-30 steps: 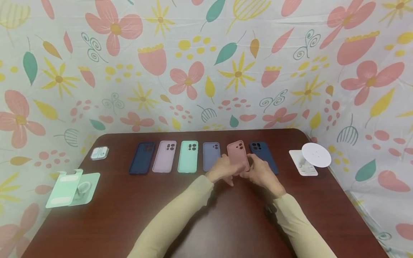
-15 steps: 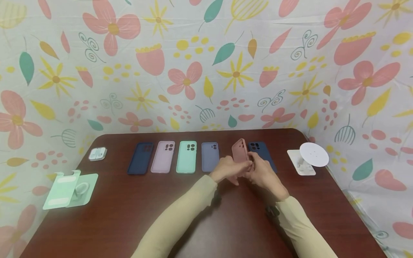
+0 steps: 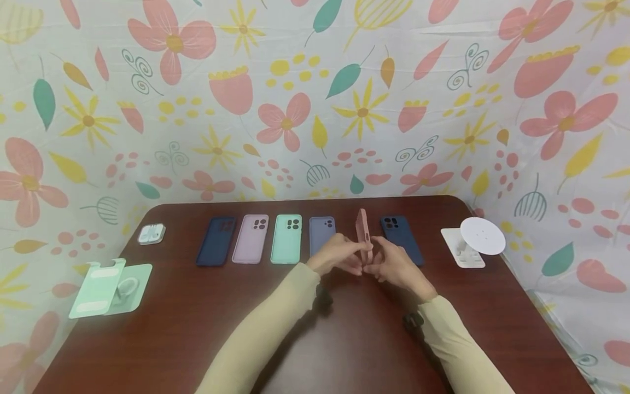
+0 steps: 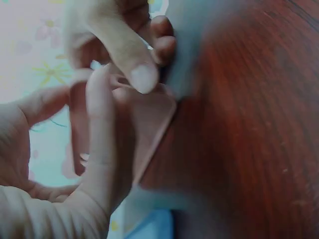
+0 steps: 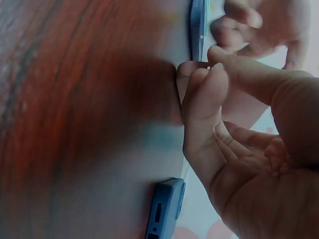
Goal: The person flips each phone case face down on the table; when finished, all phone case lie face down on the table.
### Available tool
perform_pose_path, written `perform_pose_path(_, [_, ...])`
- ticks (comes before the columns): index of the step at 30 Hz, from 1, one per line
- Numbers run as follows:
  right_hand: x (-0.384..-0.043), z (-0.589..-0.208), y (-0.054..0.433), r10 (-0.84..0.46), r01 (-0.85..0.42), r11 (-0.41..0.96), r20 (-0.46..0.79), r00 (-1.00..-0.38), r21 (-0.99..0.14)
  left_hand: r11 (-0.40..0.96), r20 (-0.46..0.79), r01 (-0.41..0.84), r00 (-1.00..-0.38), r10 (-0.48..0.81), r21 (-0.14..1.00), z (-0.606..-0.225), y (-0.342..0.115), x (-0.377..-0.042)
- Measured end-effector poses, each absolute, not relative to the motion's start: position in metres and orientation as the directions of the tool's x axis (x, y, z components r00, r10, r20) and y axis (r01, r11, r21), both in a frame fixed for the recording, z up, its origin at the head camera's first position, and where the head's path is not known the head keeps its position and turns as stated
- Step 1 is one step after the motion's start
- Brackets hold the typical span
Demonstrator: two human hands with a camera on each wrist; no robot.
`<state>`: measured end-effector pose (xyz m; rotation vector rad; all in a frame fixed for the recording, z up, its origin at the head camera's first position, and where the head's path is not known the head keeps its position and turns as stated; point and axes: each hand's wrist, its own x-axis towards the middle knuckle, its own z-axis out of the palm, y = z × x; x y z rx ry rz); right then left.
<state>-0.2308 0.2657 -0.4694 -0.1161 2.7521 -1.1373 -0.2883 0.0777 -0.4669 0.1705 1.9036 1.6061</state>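
Observation:
Both hands hold a pink phone case [image 3: 363, 225] upright over the back of the table, with its narrow side edge facing the head view. My left hand [image 3: 340, 255] grips it from the left, thumb and fingers on either side, as the left wrist view shows. On the other side my right hand [image 3: 396, 267] pinches the case's near end between thumb and fingertips. The right wrist view shows that thumb and finger at a corner of the case [image 5: 244, 108]. Behind the left hand lies a slate-blue phone case [image 3: 322, 232]; right of the right hand is a navy phone case [image 3: 404, 238].
Farther left in the row lie a mint case [image 3: 286, 241], a lilac case [image 3: 250, 241] and a dark blue case [image 3: 215, 243]. A mint stand [image 3: 110, 290] and boxed earphones [image 3: 151, 234] sit at the left, a white stand [image 3: 462, 251] at the right. A patterned curtain [image 3: 315, 98] hangs behind.
The pink case has turned from showing its broad face to standing edge-on. Both hands have stayed on it, shifting their fingers slightly.

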Motion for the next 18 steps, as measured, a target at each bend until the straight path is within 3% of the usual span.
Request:
perform_pose_path(6, [-0.235,-0.473,0.265,-0.137,0.017,0.743,-0.177,-0.975,-0.669,0.177,-0.277,-0.224,-0.877,0.393,0.959,-0.456,0.076,-0.285])
perform_pose_path(18, [-0.237,-0.474,0.268,-0.110,0.077,0.764,-0.247,-0.963,-0.641,0.233,-0.260,-0.184,-0.896,0.361,0.955,-0.458,0.067,-0.285])
